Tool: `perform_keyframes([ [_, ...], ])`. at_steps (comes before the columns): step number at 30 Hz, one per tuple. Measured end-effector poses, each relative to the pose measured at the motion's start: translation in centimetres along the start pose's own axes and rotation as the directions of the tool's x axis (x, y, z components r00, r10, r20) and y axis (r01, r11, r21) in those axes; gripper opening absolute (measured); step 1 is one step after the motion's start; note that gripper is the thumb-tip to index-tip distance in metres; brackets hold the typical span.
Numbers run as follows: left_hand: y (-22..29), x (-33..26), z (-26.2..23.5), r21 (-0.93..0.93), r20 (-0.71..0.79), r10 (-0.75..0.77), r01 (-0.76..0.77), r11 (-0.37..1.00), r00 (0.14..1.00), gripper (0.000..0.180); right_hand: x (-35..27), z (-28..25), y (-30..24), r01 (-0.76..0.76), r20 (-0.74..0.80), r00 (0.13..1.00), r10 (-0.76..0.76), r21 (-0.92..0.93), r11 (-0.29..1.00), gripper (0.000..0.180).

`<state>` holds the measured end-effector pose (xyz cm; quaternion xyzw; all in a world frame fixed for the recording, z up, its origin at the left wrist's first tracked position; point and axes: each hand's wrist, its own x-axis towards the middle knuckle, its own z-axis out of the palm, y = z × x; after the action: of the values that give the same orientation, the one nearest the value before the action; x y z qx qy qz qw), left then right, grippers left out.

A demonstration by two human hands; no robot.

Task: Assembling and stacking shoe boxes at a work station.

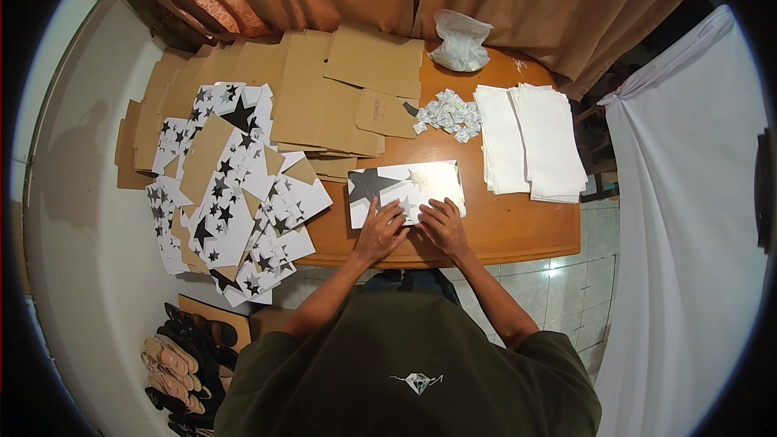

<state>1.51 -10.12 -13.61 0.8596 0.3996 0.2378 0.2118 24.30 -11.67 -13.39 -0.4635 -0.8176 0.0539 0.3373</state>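
In front of me on the wooden table [502,235] lies a closed white cardboard box [441,178] printed with black and grey stars. My left hand [384,231] rests on the left part of its near edge, fingers stretched over the top. Beside it, my right hand [443,226] lies on the near edge too, fingers extended and slightly spread on the lid. Neither hand is wrapped round anything. The thumbs come close together near the middle of that edge.
Flat star-printed box blanks [235,202] are heaped at the left, with plain brown cardboard blanks [316,105] behind. Small white packets [449,116] lie beyond the box, near a clear plastic bag [460,42]. White sheets [530,142] are stacked at the right. Shoes [182,364] stand lower left.
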Motion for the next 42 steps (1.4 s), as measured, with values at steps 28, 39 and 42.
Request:
perform_keyframes([
  [28, 2.4, 0.7, -0.2, 0.162, -0.073, -0.024, 0.035, 0.986, 0.997, 0.049, 3.1, -4.0, 1.7, -0.238, -0.059, 0.967, 0.249, 0.141, 0.961, 0.031],
  [39, 10.0, 3.1, 2.1, -0.107, -0.242, -0.297, 0.279, 0.954, 0.924, 0.014, 4.7, -3.0, 14.5, -0.445, 0.229, 0.895, 0.382, 0.412, 0.795, 0.052],
  [42, 12.3, 3.8, 4.7, -0.311, -0.161, -0.569, 0.506, 0.805, 0.807, 0.017, 4.9, -2.4, 16.7, -0.424, 0.354, 0.895, 0.272, 0.483, 0.766, 0.052],
])
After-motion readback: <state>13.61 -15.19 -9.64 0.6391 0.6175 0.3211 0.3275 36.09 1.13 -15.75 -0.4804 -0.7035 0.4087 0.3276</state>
